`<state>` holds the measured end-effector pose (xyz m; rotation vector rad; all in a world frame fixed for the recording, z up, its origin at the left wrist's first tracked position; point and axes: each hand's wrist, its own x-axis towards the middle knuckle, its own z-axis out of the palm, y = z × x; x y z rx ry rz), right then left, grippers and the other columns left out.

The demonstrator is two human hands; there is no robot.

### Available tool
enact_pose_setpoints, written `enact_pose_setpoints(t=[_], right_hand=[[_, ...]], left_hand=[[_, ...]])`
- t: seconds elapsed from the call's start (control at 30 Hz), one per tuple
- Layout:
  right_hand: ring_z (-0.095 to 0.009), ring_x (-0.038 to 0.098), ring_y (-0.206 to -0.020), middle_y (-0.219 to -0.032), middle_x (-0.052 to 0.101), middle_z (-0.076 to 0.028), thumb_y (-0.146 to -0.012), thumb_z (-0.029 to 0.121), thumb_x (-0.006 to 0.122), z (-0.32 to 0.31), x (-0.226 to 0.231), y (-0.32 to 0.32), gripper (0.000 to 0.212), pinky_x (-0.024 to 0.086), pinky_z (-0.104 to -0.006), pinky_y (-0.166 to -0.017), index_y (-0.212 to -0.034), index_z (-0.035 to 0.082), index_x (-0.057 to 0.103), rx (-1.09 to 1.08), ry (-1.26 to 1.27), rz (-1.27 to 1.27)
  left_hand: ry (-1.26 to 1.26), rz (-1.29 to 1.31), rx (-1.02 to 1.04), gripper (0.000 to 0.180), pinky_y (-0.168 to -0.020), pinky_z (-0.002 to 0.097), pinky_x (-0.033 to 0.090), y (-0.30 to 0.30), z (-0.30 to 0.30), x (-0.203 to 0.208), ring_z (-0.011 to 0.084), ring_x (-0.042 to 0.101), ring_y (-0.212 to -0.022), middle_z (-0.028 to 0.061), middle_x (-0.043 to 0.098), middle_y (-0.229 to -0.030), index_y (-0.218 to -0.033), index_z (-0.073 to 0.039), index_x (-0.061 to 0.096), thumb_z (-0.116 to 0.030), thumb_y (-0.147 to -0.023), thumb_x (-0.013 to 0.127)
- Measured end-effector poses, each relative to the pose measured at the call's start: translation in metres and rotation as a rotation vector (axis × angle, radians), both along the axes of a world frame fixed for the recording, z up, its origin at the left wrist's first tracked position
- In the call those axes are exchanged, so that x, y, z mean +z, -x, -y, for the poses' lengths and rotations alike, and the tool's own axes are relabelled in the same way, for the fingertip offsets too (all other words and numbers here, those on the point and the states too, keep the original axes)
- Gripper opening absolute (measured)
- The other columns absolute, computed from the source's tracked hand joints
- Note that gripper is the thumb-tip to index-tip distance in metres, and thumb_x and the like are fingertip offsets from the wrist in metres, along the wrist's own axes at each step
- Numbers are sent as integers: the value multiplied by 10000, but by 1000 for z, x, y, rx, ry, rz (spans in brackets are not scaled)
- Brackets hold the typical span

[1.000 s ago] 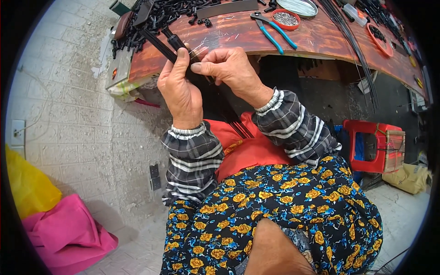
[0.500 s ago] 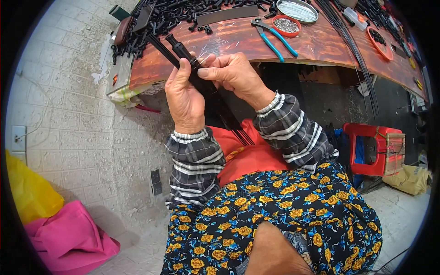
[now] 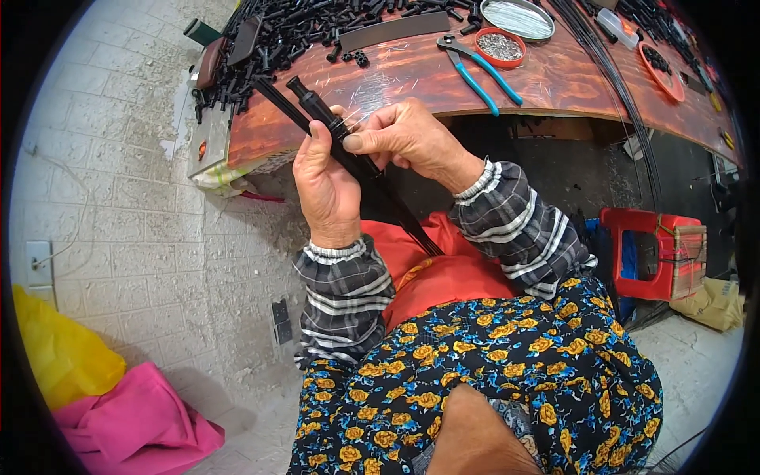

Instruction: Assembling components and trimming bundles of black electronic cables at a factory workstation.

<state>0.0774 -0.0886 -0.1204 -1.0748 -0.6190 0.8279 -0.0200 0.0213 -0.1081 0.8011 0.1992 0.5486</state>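
We list 1 black, stepped, plastic-looking tube (image 3: 314, 103) at the near edge of the reddish-brown wood-grained table (image 3: 546, 87); long axis far left to near right, alongside 1 bundle of thin black rods (image 3: 279, 103). Left hand (image 3: 328, 186): clasping both, tube projecting far of its grip. Right hand (image 3: 423, 142): pinched at the tube's right side; contents, we cannot tell.

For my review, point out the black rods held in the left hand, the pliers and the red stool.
Black rods (image 3: 282, 104): head view, on their upper stretch.
Pliers (image 3: 496, 77): head view, on the blue handle further right.
Stool (image 3: 643, 219): head view, on its red frame's upper edge.
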Motion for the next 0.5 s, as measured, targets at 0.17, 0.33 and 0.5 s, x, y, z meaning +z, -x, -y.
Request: enact_pose_setpoints(t=[0.17,0.33,0.5], right_hand=[[-40,513,-465,-560,578,12,-733,285,809,-5,2,-8,278,293,-164,-390,-678,78,630,-16,30,10],[-38,513,-486,-592,575,37,-689,231,828,-5,-1,-11,249,313,-168,-416,-695,89,623,-36,19,-38],[-46,531,-610,-682,587,31,-663,181,829,-9,-2,-16,257,380,-193,-530,-786,75,629,8,-4,5]], left_hand=[[-11,37,69,190,-811,277,462,-8,-6,-9,121,593,-865,33,646,-941,-985,-30,648,-207,-931,605],[0,27,76,183,-819,288,458,-9,1,-2,123,591,-865,33,647,-950,-982,-32,651,-202,-931,604],[0,90,0,234,-869,303,458,-1,-1,-2,145,601,-919,59,650,-998,-1045,-4,638,-207,-945,579]])
